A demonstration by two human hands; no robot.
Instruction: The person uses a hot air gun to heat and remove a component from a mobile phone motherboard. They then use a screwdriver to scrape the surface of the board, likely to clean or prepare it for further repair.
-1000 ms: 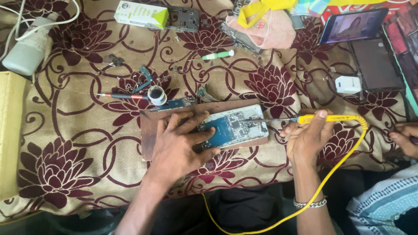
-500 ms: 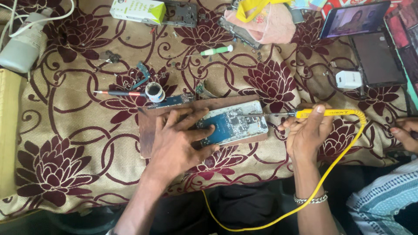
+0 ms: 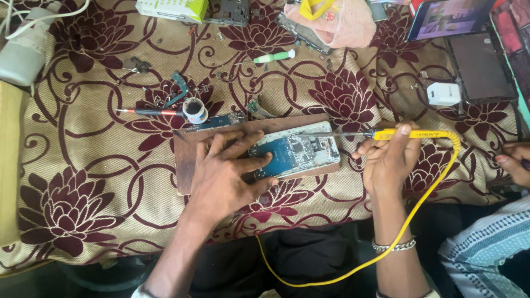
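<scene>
In the middle of the frame an opened phone with a bare blue circuit board [image 3: 295, 154] lies on a flat brown wooden board [image 3: 185, 165], which rests on a beige cloth with dark red flower pattern [image 3: 83, 165]. The left hand [image 3: 223, 174] lies flat on the wooden board, its fingers [image 3: 251, 164] spread, and their tips press on the left part of the phone. The right hand [image 3: 389, 160], right of the phone, pinches a yellow-handled soldering iron [image 3: 411, 134] between thumb and the other fingers. The thin metal tip of the iron points left and reaches over the upper right part of the circuit board. A yellow cable [image 3: 408, 221] runs from the handle down to the lower middle of the frame.

Above the wooden board, to the left, stands a small round white tin [image 3: 195, 109] beside a red-handled tool [image 3: 149, 112]. At the right edge, another person's hand [image 3: 516, 165] rests on the cloth.
</scene>
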